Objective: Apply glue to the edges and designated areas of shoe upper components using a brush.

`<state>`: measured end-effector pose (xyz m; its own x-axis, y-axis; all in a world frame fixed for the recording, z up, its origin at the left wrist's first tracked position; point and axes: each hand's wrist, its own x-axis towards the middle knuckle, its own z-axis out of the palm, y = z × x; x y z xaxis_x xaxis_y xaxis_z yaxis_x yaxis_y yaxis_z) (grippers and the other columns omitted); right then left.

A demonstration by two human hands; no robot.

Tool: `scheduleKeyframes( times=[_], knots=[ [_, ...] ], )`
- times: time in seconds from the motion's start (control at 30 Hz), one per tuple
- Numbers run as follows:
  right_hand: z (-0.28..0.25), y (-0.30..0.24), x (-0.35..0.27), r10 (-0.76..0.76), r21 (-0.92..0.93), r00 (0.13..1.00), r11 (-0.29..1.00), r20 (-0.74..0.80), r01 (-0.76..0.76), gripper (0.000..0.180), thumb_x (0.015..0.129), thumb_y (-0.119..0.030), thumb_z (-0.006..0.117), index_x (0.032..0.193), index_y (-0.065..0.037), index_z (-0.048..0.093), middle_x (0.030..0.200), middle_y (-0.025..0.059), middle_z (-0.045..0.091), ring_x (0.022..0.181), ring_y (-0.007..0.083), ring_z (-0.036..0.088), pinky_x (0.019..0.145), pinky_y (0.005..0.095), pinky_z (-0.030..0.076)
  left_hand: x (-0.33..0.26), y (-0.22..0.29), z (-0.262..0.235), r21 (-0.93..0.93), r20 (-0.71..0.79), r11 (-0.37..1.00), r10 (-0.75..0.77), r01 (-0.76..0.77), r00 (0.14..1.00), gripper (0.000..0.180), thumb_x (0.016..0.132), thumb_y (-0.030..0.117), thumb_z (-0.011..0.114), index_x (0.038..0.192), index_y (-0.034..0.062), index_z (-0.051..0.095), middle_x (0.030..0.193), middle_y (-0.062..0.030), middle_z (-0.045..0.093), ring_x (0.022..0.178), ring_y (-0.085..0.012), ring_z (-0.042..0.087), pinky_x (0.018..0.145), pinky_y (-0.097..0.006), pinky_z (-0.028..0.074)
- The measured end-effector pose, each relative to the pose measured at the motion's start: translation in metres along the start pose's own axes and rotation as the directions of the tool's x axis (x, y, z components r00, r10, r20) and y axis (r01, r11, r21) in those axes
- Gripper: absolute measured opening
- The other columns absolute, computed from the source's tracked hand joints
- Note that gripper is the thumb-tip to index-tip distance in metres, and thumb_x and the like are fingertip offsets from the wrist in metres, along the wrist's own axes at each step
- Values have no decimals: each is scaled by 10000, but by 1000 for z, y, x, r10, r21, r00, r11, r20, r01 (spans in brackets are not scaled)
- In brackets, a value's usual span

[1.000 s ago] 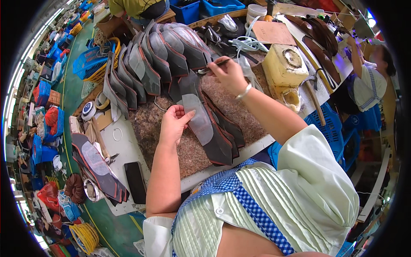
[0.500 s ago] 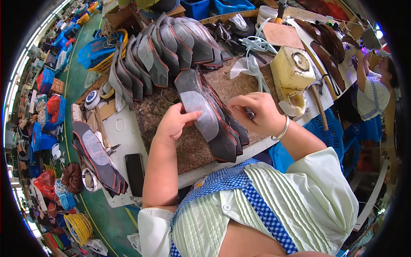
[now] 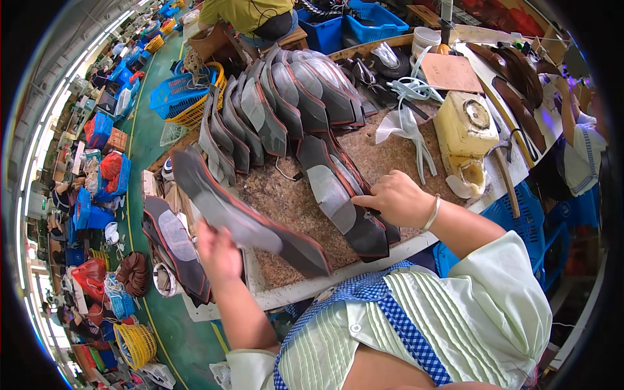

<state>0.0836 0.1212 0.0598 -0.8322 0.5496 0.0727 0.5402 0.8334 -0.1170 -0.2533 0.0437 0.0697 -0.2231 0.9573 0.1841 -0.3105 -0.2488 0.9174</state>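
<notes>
Best to grip the long, curved, red-edged grey panel [image 3: 247, 224], left of centre, firmly in the clamped left hand [image 3: 220, 255] while steadying the matching red-edged grey stack [image 3: 330, 195], mid-frame, with the right hand [image 3: 400, 200], grip unclear.

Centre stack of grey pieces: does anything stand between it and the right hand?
Nothing visible does: the right hand appears to touch the stack at its right edge. The blurred grey piece in the left hand is off to the left, not between them.
</notes>
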Motion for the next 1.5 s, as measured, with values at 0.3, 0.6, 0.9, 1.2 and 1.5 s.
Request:
scheduleKeyframes(
  times=[0.3,0.6,0.9,1.2,1.5],
  knots=[
    [-10,-4,-44,350,352,752,921,-558,-168,224,687,-135,709,696,-103,488,602,22,492,542,220,508,502,319,394,230,-42,-32,133,139,986,-114,96,984,469,887,75,517,1311,-30,348,1182,-96,531,1035,-193,532,882,-334,423],
    [-48,67,-170,889,887,-57,458,-455,65,56,854,-55,557,874,-36,508,844,76,611,690,89,533,583,203,413,255,-71,-34,873,482,-233,551,-429,681,241,908,149,456,990,-29,596,1035,-207,580,959,-352,542,863,-384,422],
    [-43,53,-181,699,527,516,714,-495,-461,100,787,-85,668,761,-18,598,725,64,625,531,125,553,480,263,446,16,-93,63,214,71,747,-655,630,753,380,916,230,515,1197,-10,430,1008,-115,574,907,-191,576,774,-330,470],
    [-51,86,-176,888,562,433,439,-155,-701,360,766,-320,664,712,29,594,565,106,560,492,150,489,481,343,405,1,-94,102,-139,17,798,-590,586,807,268,871,146,578,1072,-16,506,1027,-99,576,931,-185,562,830,-325,443],
    [-39,58,-197,952,967,265,199,-153,-159,133,850,-165,587,801,-45,561,679,30,588,440,28,397,391,177,258,-66,-12,140,-38,16,993,-115,115,993,335,883,57,493,1199,-30,421,1165,-124,512,1071,-218,500,925,-348,383]
  ],
)
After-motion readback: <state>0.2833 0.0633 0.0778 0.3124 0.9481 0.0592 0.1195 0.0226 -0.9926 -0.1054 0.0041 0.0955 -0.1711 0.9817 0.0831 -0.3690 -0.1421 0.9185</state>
